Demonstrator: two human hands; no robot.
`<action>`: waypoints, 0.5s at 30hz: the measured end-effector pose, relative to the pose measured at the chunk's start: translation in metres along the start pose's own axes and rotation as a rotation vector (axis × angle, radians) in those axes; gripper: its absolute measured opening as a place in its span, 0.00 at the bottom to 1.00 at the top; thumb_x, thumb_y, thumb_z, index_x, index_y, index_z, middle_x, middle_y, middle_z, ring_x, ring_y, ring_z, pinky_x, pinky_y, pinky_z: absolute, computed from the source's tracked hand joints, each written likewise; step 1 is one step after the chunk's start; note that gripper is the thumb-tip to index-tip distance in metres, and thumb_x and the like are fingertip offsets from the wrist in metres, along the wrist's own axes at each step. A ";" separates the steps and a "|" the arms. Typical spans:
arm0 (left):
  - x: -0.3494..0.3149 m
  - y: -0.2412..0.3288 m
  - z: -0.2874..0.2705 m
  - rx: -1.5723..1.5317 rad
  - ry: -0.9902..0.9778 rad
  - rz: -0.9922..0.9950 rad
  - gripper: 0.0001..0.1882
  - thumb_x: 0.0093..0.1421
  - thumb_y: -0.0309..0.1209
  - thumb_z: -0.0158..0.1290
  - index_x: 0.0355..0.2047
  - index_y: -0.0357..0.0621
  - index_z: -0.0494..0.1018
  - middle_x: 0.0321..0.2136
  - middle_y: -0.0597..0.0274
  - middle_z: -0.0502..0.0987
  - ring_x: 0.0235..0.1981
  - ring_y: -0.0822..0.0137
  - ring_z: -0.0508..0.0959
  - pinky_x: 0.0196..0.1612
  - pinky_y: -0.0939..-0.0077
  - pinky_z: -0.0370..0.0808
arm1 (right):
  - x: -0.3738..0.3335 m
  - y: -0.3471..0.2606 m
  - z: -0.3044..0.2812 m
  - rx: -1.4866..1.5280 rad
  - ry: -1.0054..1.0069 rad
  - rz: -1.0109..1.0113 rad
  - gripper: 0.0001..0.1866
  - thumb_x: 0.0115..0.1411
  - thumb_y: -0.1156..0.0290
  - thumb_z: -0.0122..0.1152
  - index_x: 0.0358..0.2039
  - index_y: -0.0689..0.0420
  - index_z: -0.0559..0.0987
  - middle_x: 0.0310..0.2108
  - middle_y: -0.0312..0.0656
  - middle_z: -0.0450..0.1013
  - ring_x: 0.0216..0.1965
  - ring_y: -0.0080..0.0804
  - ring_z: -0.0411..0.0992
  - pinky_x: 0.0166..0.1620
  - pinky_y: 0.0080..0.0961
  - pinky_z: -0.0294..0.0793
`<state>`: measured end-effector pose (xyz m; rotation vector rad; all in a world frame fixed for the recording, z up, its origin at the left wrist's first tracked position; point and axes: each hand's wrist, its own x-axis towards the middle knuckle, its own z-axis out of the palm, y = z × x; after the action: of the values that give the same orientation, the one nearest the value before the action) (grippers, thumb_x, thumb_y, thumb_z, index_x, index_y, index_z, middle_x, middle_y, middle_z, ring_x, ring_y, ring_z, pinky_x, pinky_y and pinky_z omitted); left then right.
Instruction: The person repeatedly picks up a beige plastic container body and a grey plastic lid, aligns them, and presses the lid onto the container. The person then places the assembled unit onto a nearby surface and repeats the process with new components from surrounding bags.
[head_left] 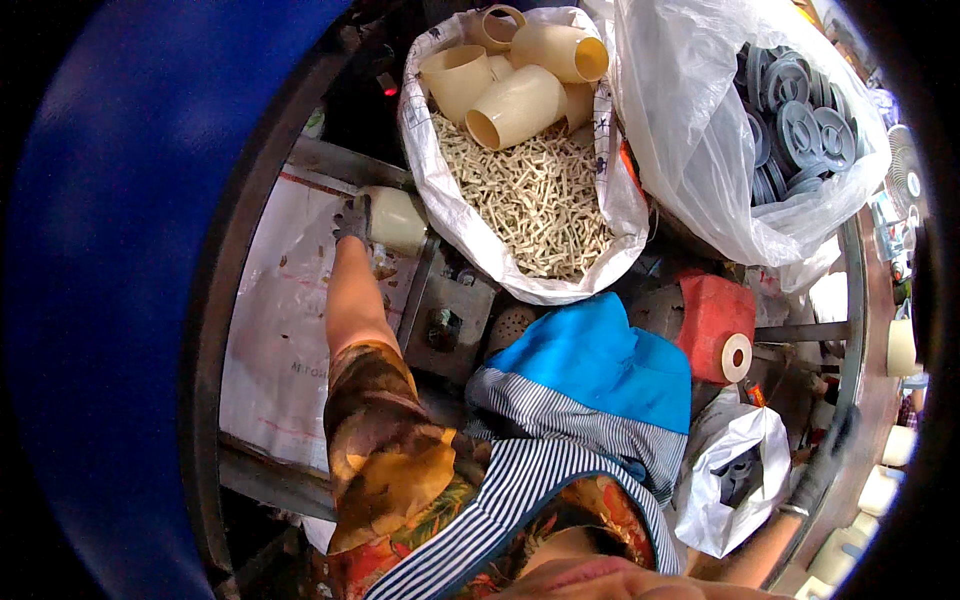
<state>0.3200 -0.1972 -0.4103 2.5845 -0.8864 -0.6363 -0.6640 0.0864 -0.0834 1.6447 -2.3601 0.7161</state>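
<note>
My left hand (352,220), in a dark grey glove, reaches out at the far left over a white sheet. Its fingers close on the near rim of a cream plastic cup-shaped part (398,220), which lies on its side. Far off at the lower right, my right hand (822,468) wears a dark glove and rests near the edge of a bench. It looks smeared and its fingers cannot be made out. Several cream parts like the one at my left hand stand along that bench, among them a cream cup (880,490) close to my right hand.
A white sack (425,140) holds cream cups above many short pale pieces. Beside it, a clear plastic bag (680,120) holds grey round discs. Blue cloth (590,345) covers my lap. A red block (715,320), a small white bag (710,515) and a dark metal frame (255,200) surround me.
</note>
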 end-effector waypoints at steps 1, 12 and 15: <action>-0.003 -0.011 -0.006 -0.177 -0.036 -0.073 0.41 0.57 0.58 0.52 0.65 0.53 0.58 0.63 0.40 0.59 0.64 0.41 0.59 0.63 0.45 0.57 | -0.001 -0.083 0.021 -0.081 -0.123 -0.055 0.21 0.68 0.67 0.52 0.58 0.63 0.70 0.59 0.49 0.68 0.61 0.37 0.65 0.65 0.31 0.59; -0.433 0.091 -0.161 -0.052 0.146 1.370 0.15 0.51 0.40 0.64 0.33 0.46 0.74 0.59 0.51 0.68 0.65 0.42 0.58 0.65 0.42 0.54 | -0.080 -0.348 0.083 0.658 -0.481 -0.754 0.42 0.49 0.55 0.71 0.62 0.58 0.67 0.64 0.54 0.60 0.67 0.52 0.57 0.67 0.44 0.54; -0.491 0.111 -0.144 -0.211 -0.160 1.695 0.19 0.49 0.41 0.65 0.38 0.50 0.74 0.59 0.47 0.67 0.65 0.41 0.59 0.66 0.39 0.52 | -0.094 -0.361 0.075 0.836 -0.639 -0.750 0.57 0.39 0.50 0.78 0.66 0.61 0.60 0.66 0.55 0.56 0.67 0.52 0.56 0.68 0.43 0.53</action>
<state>-0.0074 0.0580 -0.0908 0.8589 -2.2748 -0.2970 -0.2872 0.0306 -0.0839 3.2325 -1.4604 1.1979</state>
